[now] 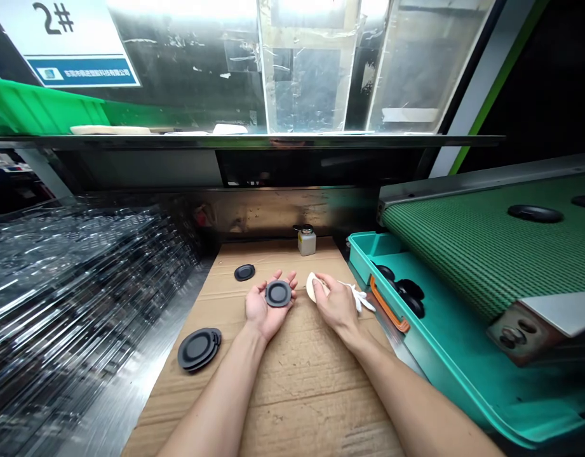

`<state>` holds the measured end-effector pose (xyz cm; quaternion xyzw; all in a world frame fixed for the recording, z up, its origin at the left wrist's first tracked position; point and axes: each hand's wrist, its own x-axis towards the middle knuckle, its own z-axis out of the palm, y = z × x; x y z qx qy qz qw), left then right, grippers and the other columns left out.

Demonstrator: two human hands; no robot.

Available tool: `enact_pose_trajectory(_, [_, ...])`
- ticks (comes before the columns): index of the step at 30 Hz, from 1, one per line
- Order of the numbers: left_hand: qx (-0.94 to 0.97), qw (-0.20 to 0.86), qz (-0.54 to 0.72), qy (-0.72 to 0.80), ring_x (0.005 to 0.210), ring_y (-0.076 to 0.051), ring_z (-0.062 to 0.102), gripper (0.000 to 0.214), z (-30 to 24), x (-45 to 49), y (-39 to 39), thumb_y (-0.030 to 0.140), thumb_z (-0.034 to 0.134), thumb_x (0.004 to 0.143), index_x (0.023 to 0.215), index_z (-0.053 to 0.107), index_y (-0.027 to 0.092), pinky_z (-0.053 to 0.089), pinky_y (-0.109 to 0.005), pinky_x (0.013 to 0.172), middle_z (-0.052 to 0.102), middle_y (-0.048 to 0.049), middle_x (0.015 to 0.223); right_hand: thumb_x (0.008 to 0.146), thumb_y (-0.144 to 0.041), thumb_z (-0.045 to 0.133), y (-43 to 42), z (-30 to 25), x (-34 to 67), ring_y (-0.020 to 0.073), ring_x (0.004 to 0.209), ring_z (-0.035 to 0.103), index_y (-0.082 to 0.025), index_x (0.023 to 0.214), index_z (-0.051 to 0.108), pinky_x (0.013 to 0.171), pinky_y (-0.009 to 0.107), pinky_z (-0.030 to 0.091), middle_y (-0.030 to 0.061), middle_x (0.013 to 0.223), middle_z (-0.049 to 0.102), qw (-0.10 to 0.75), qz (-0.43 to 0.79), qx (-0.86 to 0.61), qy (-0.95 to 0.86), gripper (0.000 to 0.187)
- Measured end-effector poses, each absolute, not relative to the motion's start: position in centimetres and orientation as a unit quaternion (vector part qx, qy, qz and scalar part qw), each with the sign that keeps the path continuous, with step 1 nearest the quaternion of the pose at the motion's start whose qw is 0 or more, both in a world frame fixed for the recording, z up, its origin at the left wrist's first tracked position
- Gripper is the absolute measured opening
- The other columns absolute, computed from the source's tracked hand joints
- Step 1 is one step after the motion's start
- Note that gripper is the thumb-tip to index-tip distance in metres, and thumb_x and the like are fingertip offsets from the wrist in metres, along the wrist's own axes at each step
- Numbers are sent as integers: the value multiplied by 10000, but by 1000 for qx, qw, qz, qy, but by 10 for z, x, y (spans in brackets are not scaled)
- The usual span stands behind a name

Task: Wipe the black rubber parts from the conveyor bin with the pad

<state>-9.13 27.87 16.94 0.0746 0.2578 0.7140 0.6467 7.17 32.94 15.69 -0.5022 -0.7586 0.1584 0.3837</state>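
My left hand (264, 312) is turned palm up with a black round lid-like part (278, 293) resting on its palm and fingers. In my right hand (337, 304) a cream-white pad (312, 288) is pinched between thumb and fingers, apart from the black part. Another black round part (244, 272) lies flat on the cardboard (292, 393) beyond my left hand. Nearer, left of my left forearm, a small stack of black round parts (197, 349) sits on the cardboard. A white glove (361, 298) lies partly hidden behind my right hand.
A small bottle (307, 241) stands at the cardboard's far edge. To the right, a teal bin (418, 336) with an orange handle holds several black parts under a green conveyor belt (463, 235). Stacked clear plastic trays (73, 285) fill the left. A metal shelf (292, 141) crosses above.
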Motion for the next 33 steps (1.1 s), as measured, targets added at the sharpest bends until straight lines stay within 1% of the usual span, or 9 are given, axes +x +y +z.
enact_pose_trajectory(3, [56, 666, 708, 227, 960, -277, 648, 321, 170, -95, 276, 205, 351, 855, 1110, 538, 149, 532, -390, 661, 573, -198, 1252, 917, -412, 450, 331, 154, 71, 200, 1000, 642, -255, 1149, 650, 899, 292, 462, 43, 1048, 705, 379, 161, -506, -758, 345])
enact_pose_trajectory(7, [57, 677, 700, 220, 955, -254, 641, 220, 172, -97, 276, 153, 422, 858, 1016, 576, 149, 541, -382, 716, 630, -147, 1114, 915, -407, 453, 330, 153, 71, 197, 1008, 638, -264, 1144, 654, 920, 297, 450, 40, 1046, 705, 367, 159, -510, -761, 337])
enact_pose_trajectory(11, [47, 696, 688, 200, 922, -239, 630, 202, 177, -98, 274, 292, 433, 916, 922, 580, 154, 555, -345, 684, 625, -131, 1008, 908, -402, 463, 330, 152, 71, 195, 997, 643, -269, 1133, 660, 916, 294, 453, 38, 1028, 710, 353, 164, -505, -771, 328])
enact_pose_trajectory(14, [-13, 709, 673, 210, 850, -215, 623, 372, 180, -97, 272, 441, 355, 939, 850, 546, 134, 557, -287, 585, 603, -150, 929, 902, -395, 468, 330, 152, 72, 201, 990, 645, -261, 1119, 669, 914, 305, 454, 41, 1020, 711, 340, 168, -505, -776, 325])
enact_pose_trajectory(17, [-58, 710, 662, 231, 788, -211, 615, 519, 180, -95, 272, 561, 278, 922, 865, 538, 115, 546, -263, 493, 587, -165, 871, 897, -390, 474, 330, 151, 73, 209, 983, 647, -254, 1108, 675, 906, 312, 458, 47, 1006, 714, 336, 166, -506, -777, 322])
enact_pose_trajectory(21, [-74, 715, 655, 236, 804, -222, 617, 612, 178, -95, 272, 646, 277, 881, 879, 547, 97, 549, -249, 484, 593, -182, 862, 890, -392, 479, 331, 150, 73, 211, 981, 647, -257, 1110, 675, 898, 308, 459, 44, 1007, 714, 333, 164, -503, -780, 324])
enact_pose_trajectory(28, [-50, 703, 665, 249, 806, -231, 613, 600, 177, -94, 272, 634, 342, 872, 856, 574, 81, 537, -252, 508, 603, -189, 874, 887, -390, 489, 334, 148, 74, 208, 966, 641, -261, 1098, 678, 886, 300, 444, 35, 1007, 712, 346, 160, -496, -780, 311])
enact_pose_trajectory(31, [11, 661, 690, 295, 750, -221, 613, 552, 179, -97, 273, 587, 352, 891, 860, 588, 89, 512, -270, 508, 615, -182, 864, 901, -420, 469, 328, 152, 71, 191, 877, 643, -242, 1067, 686, 794, 271, 457, 22, 954, 713, 326, 200, -459, -802, 326])
enact_pose_trajectory(33, [40, 628, 709, 318, 715, -221, 614, 491, 180, -102, 273, 516, 347, 910, 891, 595, 92, 501, -293, 514, 624, -178, 865, 928, -451, 416, 321, 158, 68, 164, 753, 628, -228, 938, 710, 693, 245, 447, 3, 832, 702, 279, 234, -395, -843, 369])
